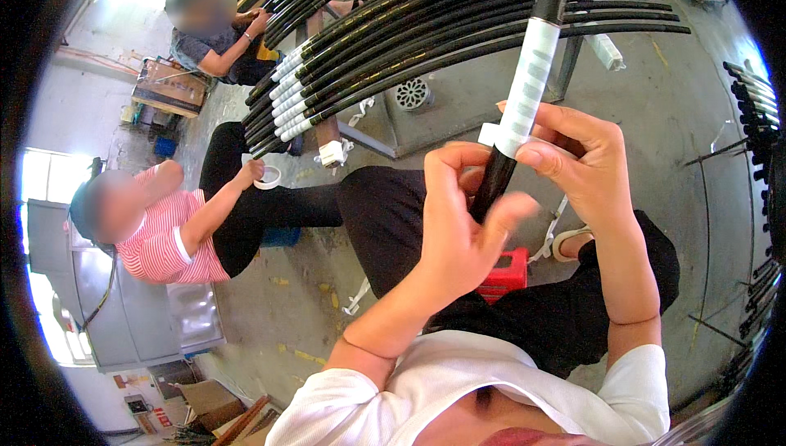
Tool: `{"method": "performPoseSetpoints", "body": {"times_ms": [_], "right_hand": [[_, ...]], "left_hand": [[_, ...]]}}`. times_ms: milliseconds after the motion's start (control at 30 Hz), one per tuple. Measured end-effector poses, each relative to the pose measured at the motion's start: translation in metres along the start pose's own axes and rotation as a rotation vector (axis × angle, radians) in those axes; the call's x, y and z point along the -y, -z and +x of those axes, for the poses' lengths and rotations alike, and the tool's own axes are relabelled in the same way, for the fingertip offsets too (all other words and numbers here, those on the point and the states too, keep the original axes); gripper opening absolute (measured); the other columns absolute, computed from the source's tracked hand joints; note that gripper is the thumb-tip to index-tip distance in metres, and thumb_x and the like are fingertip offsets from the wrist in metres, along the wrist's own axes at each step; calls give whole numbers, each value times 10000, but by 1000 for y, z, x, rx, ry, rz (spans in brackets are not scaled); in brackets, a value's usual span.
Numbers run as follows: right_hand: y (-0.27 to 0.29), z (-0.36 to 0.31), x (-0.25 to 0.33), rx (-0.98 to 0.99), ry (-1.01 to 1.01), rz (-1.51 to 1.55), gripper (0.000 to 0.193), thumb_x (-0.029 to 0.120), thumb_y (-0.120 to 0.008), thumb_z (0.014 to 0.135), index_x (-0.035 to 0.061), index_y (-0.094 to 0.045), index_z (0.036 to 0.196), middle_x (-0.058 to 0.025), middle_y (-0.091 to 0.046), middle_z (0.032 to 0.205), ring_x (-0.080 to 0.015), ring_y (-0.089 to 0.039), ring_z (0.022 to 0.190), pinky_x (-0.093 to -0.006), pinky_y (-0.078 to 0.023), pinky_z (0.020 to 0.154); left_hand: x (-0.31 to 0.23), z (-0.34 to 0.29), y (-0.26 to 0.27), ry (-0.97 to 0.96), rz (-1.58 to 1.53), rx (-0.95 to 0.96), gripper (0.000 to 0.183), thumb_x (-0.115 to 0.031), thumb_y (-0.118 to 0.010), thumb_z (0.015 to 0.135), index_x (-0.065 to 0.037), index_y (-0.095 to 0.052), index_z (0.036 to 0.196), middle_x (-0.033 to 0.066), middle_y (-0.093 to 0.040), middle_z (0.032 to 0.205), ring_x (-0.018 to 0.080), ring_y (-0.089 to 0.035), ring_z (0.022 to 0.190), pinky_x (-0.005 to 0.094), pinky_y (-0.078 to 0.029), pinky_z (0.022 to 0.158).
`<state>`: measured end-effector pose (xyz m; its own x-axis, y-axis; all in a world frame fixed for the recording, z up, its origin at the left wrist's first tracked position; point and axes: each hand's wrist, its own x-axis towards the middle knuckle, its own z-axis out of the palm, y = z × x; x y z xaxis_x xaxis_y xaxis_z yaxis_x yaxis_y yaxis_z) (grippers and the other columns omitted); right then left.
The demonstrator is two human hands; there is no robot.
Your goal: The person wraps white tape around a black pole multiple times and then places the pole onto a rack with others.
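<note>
A glossy black pole (495, 180) slants up in front of me, running out past the top edge. Around it sits a white wrapped sleeve (530, 65) with grey stripes across it. My left hand (454, 229) has its fingers curled round the black part just below the sleeve, its thumb standing off. At the sleeve's lower edge, my right hand (585, 155) pinches the white wrap between thumb and fingers. A small white flap (489, 134) sticks out to the left there, close to my left fingers.
Several similar black poles (409, 53) with white bands lie side by side on a rack (327, 135) ahead. A co-worker in a striped shirt (168, 237) holds a white tape roll (268, 177); another person (221, 49) handles poles farther back. A red stool (506, 272) stands below my hands.
</note>
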<state>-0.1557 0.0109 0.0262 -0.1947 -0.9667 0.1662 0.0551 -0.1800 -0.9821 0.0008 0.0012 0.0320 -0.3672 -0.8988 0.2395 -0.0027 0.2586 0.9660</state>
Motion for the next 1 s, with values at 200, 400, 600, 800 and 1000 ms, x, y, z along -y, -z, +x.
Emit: {"method": "performPoseSetpoints", "body": {"times_ms": [200,400,600,800,1000], "right_hand": [[14,1,17,147,-53,-13,354,91,-741,731,15,-665,1069,-6,-648,792,-49,-554,691,-199,-449,641],[14,13,18,297,-137,11,432,176,-758,721,6,-636,1098,-30,-653,784,-61,-572,737,-235,-468,714],[25,16,9,304,-31,-114,259,226,-678,774,5,-625,896,-9,-599,774,-43,-523,725,-220,-431,669],[18,8,15,285,-75,-145,137,134,-581,784,3,-603,816,15,-552,678,-38,-484,662,-217,-405,601],[17,13,-8,117,-50,-509,168,150,-562,790,-8,-614,769,-12,-594,684,-78,-518,641,-230,-429,618]], "left_hand": [[9,-8,-1,53,-431,90,241,-53,-630,860,-4,-428,983,79,-549,787,117,-540,494,249,-443,445],[6,-3,9,339,-637,353,414,-340,-417,976,34,-492,1136,94,-594,757,83,-497,474,202,-385,419],[19,-3,13,262,-619,271,275,-205,-530,939,-49,-366,1096,120,-583,707,69,-404,385,180,-299,357],[23,-1,14,175,-621,221,237,-215,-532,938,-62,-376,1029,114,-567,660,71,-397,378,187,-289,352],[16,-11,13,257,-693,211,235,-250,-536,936,-97,-377,1018,118,-547,623,67,-354,345,175,-279,348]]}}
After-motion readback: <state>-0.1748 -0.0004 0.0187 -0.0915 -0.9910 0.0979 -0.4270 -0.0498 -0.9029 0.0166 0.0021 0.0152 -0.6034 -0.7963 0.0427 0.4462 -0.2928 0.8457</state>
